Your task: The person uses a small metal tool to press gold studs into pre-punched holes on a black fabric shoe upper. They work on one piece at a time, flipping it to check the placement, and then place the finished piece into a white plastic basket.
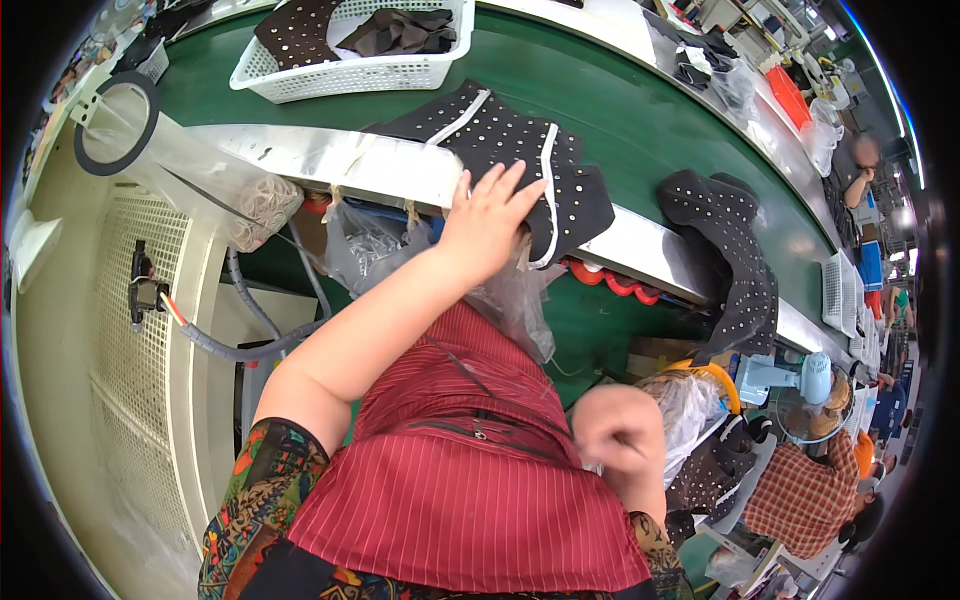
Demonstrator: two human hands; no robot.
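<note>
Head view: left hand (490, 215) lies flat, fingers spread wide, on a black studded piece (500, 140) with white piping that rests over the metal rail (330, 160) at the near edge of the green belt (600, 100); clear bags (365, 245) hang just under the rail. Right hand (620, 430) is curled near the red striped apron (470, 470), blurred, so whether it holds anything cannot be told. A white basket (350, 70) of dark pieces sits farther up the belt, a second studded piece (735, 250) drapes over the rail to the right, and a small fan (810, 380) stands below it.
</note>
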